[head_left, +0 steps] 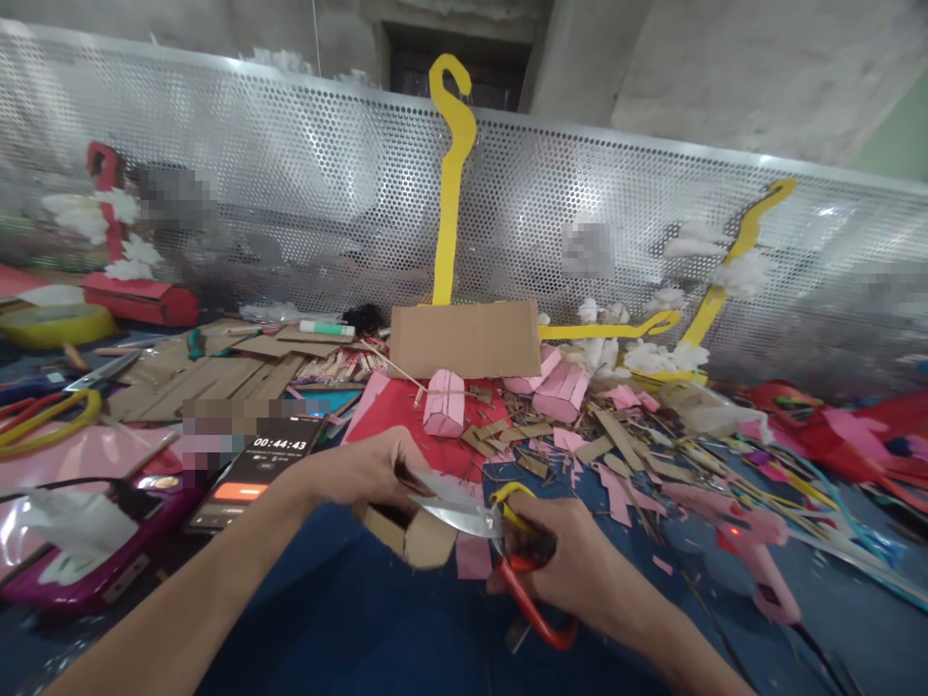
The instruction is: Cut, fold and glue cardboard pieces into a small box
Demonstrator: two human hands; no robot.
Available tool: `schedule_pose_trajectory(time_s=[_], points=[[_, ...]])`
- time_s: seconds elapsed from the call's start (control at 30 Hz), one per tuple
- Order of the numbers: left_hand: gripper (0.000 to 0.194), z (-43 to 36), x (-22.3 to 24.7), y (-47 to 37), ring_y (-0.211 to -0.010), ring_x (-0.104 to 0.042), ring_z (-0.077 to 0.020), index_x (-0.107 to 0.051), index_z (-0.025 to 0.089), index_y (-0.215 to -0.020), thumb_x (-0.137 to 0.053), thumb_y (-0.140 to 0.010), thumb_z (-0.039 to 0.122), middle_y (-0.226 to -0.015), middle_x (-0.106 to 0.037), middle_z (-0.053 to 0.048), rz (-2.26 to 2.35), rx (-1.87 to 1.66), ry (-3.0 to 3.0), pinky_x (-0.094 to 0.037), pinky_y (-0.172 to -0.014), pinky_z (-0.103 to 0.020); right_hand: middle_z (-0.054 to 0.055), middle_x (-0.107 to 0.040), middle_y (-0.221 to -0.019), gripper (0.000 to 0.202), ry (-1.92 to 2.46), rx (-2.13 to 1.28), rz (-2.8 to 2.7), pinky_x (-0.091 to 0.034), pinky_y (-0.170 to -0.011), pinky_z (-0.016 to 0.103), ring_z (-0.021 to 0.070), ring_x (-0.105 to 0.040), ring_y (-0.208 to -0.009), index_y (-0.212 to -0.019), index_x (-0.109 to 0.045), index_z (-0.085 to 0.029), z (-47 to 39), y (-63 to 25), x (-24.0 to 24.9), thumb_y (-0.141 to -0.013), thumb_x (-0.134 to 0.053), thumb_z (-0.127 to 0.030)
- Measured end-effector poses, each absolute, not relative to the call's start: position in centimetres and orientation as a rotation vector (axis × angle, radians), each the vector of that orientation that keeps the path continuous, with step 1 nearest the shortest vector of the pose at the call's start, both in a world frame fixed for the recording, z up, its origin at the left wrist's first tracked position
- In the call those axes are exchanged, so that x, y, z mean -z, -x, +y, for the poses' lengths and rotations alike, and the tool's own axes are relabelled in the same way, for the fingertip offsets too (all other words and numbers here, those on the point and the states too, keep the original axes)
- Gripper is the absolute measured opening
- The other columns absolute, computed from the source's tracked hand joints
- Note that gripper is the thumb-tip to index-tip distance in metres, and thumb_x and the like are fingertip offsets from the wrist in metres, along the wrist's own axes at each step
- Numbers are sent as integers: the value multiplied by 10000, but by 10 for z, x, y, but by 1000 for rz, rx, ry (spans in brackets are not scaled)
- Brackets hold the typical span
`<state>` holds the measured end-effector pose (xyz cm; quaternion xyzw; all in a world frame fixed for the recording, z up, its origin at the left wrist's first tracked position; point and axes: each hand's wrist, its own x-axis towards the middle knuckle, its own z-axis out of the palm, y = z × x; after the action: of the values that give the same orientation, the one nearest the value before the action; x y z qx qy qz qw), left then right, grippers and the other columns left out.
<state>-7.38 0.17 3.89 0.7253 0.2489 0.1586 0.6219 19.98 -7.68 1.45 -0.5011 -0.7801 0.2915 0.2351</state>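
My right hand [555, 551] is closed round the red and yellow handles of a pair of scissors [464, 515]. The blades are spread and reach left to a small cardboard box [427, 537] with an angular end. My left hand [381, 474] grips that box from its far left side; some of the fingers are hidden behind the blades. A small pink paper square [474, 558] lies just right of the box. Beyond my hands, a pink paper-covered block [444, 404] with dark edge lines rests on red paper [391, 416].
A phone [265, 464] showing a timer lies left, near a purple device [108, 541]. At right is a pink glue gun [754, 541] with a cable. Cardboard scraps [616, 440] litter the middle. Behind stand a yellow hook-shaped strip [450, 193], a cardboard panel [464, 338] and a perforated metal screen [311, 193].
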Motion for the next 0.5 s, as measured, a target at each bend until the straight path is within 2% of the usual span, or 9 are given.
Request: schedule_pose_trajectory(time_s=[0.3, 0.43, 0.5], points=[[63, 5, -37, 77, -546, -506, -88, -856, 189, -783, -805, -790, 225, -599, -662, 14, 612, -322, -1724, -412, -534, -191, -99, -381, -626, 363, 1418, -794, -2159, -198, -520, 239, 91, -270, -614, -678, -447, -200, -76, -204, -13, -718, -807, -212], [102, 4, -35, 77, -534, -552, -110, -858, 180, -801, -829, -758, 269, -616, -692, -3, 643, -316, -1667, -455, -536, -213, -95, -289, -594, 409, 1435, -695, -2146, -183, -528, 252, 95, -235, -606, -634, -352, -203, -72, -206, -8, -744, -746, -183], [105, 4, -33, 76, -549, -580, -126, -857, 181, -791, -841, -744, 272, -623, -704, -9, 641, -343, -1641, -485, -552, -227, -92, -340, -588, 387, 1447, -682, -2092, -215, -530, 244, 96, -280, -597, -639, -373, -210, -70, -205, -6, -752, -743, -203]])
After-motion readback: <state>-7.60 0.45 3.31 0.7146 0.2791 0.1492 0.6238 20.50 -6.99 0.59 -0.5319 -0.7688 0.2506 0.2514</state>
